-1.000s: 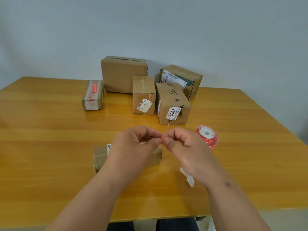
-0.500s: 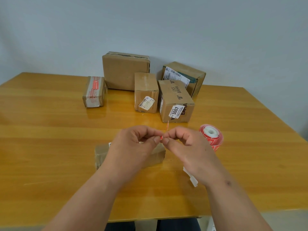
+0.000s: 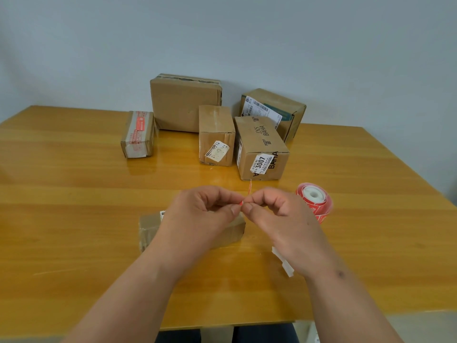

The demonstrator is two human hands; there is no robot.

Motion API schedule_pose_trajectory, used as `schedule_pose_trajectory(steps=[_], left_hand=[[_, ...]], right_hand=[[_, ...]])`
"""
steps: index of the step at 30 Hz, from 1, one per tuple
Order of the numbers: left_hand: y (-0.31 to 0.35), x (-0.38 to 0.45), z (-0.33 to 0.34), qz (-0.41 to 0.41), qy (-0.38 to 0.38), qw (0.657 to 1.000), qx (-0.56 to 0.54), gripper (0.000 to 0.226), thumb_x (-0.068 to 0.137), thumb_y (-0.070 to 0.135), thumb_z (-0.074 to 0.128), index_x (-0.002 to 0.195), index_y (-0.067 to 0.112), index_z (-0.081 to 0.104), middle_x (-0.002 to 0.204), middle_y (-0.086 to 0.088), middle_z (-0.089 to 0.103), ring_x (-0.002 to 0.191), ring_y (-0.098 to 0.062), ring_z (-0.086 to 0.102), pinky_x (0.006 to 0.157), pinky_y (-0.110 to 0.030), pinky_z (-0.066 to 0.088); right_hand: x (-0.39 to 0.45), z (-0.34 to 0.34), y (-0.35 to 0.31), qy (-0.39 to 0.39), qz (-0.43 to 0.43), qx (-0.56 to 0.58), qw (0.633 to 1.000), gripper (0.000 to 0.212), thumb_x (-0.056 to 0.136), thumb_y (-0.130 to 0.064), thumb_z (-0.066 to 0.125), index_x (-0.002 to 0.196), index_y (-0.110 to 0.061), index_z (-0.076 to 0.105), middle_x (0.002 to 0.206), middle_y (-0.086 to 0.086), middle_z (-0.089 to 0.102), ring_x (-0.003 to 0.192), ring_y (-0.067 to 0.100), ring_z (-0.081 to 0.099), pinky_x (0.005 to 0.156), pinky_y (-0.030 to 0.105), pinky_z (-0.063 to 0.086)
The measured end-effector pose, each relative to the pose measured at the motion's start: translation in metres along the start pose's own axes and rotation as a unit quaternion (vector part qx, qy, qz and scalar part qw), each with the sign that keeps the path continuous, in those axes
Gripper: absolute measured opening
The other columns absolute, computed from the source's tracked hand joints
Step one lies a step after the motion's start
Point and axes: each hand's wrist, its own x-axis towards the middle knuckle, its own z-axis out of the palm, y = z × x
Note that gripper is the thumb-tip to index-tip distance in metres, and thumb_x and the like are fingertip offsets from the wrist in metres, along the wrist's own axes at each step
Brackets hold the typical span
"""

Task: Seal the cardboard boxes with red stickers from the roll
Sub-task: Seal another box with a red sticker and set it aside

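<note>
Left hand: left hand (image 3: pixel 197 216) is raised above the table, fingers curled, thumb and forefinger pinching one side of a small red sticker (image 3: pixel 241 202).
Right hand: right hand (image 3: pixel 284 219) meets it fingertip to fingertip, fingers curled, pinching the other side of the same sticker.
Sticker: seen edge-on between the two thumbs; a thin red-and-white sliver stands up from the pinch.
Nearest box: a small cardboard box (image 3: pixel 150 226) lies flat on the table directly under the left hand, which hides most of it; a white label shows at its top edge.
Backing strip: a white paper strip (image 3: pixel 284 263) lies on the table under the right wrist, partly hidden.
Sticker roll: the red sticker roll (image 3: pixel 315 200) with a white core sits on the table just right of the right hand.
Far boxes: five more cardboard boxes cluster near the table's far edge, well apart from the hands. One with red printed tape (image 3: pixel 138 133) sits at the left, a large plain box (image 3: pixel 184 102) behind, a narrow box (image 3: pixel 216 134) in the middle, a box marked BAHA (image 3: pixel 261 149) beside it, and a box with a barcode label (image 3: pixel 274 112) at the back right.
Table: glossy yellow wooden table (image 3: pixel 74 231) against a pale wall (image 3: pixel 222 33).
</note>
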Motion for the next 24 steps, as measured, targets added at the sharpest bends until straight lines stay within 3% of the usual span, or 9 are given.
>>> schedule_pose_trajectory(steps=[8, 14, 19, 22, 24], left_hand=[[0.0, 0.002, 0.001, -0.005, 0.012, 0.999, -0.046, 0.008, 0.081, 0.011, 0.075, 0.086, 0.017, 0.072, 0.078, 0.003, 0.076, 0.064, 0.004, 0.064, 0.054, -0.007, 0.043], [0.001, -0.001, 0.0, 0.016, 0.031, 0.999, 0.01, 0.009, 0.088, 0.017, 0.068, 0.081, 0.02, 0.073, 0.073, 0.006, 0.073, 0.055, 0.008, 0.055, 0.051, -0.004, 0.037], [-0.003, 0.003, -0.003, 0.014, 0.053, 0.993, 0.103, 0.014, 0.094, 0.021, 0.057, 0.082, 0.023, 0.064, 0.078, 0.001, 0.07, 0.051, 0.003, 0.047, 0.047, -0.007, 0.036], [-0.002, 0.007, -0.011, -0.002, 0.069, 0.993, 0.096, 0.017, 0.097, 0.023, 0.054, 0.082, 0.025, 0.062, 0.078, 0.002, 0.07, 0.054, 0.0, 0.049, 0.046, -0.008, 0.038], [-0.001, 0.01, -0.018, -0.009, 0.082, 0.992, 0.099, 0.017, 0.098, 0.025, 0.052, 0.083, 0.027, 0.061, 0.079, 0.002, 0.069, 0.052, 0.003, 0.049, 0.045, -0.007, 0.038]], right_hand=[[0.0, 0.002, 0.0, 0.017, -0.043, -0.042, 0.998, 0.014, 0.086, -0.022, 0.065, 0.073, -0.026, 0.067, 0.08, -0.014, 0.064, 0.08, -0.002, 0.056, 0.064, 0.007, 0.037], [0.001, 0.004, 0.001, 0.024, -0.068, -0.067, 0.995, 0.016, 0.085, -0.022, 0.065, 0.07, -0.028, 0.064, 0.079, -0.016, 0.061, 0.077, 0.0, 0.054, 0.064, 0.008, 0.037], [0.001, 0.004, 0.002, 0.023, -0.068, -0.098, 0.993, 0.02, 0.082, -0.02, 0.063, 0.066, -0.032, 0.059, 0.082, -0.017, 0.06, 0.071, 0.009, 0.055, 0.059, 0.014, 0.038], [0.001, -0.004, 0.005, 0.032, -0.049, -0.148, 0.987, 0.019, 0.078, -0.018, 0.061, 0.062, -0.028, 0.055, 0.082, -0.015, 0.06, 0.07, 0.007, 0.054, 0.077, 0.028, 0.04], [0.002, -0.012, 0.005, 0.043, -0.03, -0.219, 0.974, 0.018, 0.078, -0.019, 0.057, 0.061, -0.026, 0.054, 0.078, -0.014, 0.059, 0.073, 0.001, 0.05, 0.091, 0.036, 0.032]])
